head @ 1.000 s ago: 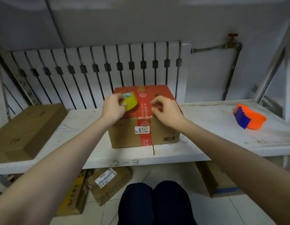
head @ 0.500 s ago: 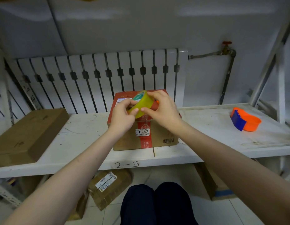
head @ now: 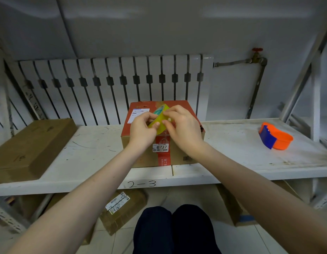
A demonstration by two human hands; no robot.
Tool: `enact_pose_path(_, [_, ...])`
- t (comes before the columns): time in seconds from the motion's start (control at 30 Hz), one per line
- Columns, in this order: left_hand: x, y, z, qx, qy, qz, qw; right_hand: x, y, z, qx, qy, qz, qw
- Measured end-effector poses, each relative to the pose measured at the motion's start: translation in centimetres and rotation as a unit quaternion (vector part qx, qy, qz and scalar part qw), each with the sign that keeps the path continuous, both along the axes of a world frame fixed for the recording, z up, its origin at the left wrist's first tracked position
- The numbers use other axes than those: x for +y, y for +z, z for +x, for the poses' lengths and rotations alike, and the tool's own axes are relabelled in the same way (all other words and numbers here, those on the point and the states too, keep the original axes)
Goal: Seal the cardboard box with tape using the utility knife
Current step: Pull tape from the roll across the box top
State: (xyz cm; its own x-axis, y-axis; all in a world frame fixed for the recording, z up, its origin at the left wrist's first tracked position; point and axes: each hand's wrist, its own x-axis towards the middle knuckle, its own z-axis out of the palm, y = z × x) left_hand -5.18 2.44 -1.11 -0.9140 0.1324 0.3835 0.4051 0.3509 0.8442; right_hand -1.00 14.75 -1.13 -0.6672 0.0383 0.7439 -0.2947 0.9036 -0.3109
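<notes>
- From the head camera, a white shelf (head: 89,149) marked "2-3" carries a flat brown carton (head: 30,147) on the left and an orange-and-blue tape dispenser (head: 276,138) well off to the right.
- A white radiator (head: 111,85) stands behind the shelf, and labelled parcels (head: 122,211) lie on the floor beneath it.
- The cardboard box (head: 177,158), red on top, sits mid-shelf at the front edge; both hands partly hide its lid.
- The left hand (head: 142,129) curls its fingers round the yellow tape roll (head: 160,119), just above the box.
- The right hand (head: 182,129) pinches the roll's other side with thumb and fingertips.
</notes>
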Motion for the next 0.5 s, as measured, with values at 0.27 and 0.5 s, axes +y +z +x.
enact_pose_path(0.27, [0.0,-0.1,0.0,0.005,-0.01,-0.016,1.0,0.3,0.7,-0.7,-0.026,-0.007,-0.09,0.996])
enact_pose_path(0.5, [-0.3,-0.2,0.1,-0.007,-0.072,-0.018,0.997,0.2,0.7,-1.2,-0.059,-0.045,-0.087,0.993])
